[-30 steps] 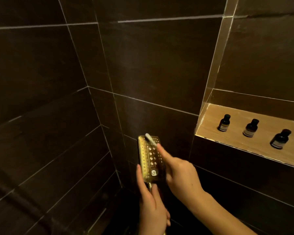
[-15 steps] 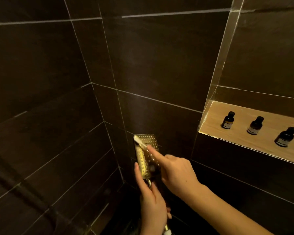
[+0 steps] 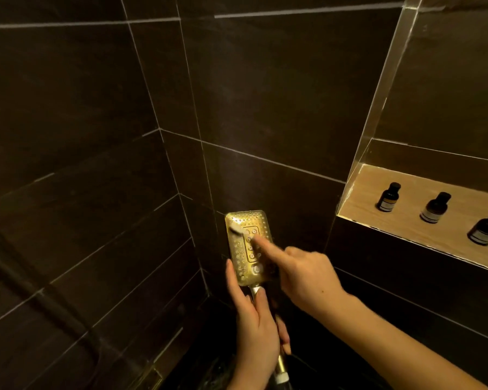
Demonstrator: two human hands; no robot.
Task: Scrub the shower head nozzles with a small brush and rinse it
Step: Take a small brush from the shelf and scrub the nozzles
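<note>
Brush on shower head left edge — right hand gripping, left hand on handle

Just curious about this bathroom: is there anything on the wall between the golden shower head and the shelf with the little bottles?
Nothing: in the head view only dark tiled wall separates the shower head from the shelf.

Brush tip shifted: from top centre of shower head a second ago, to upper-left corner half a second ago, now slightly lower along left edge, white bristles on nozzles. Right hand followed, index finger extended along brush handle. Head face now turned more squarely toward camera, central button panel fully visible. Left hand grip on handle unchanged in kind, thumb slightly higher near neck.
</note>
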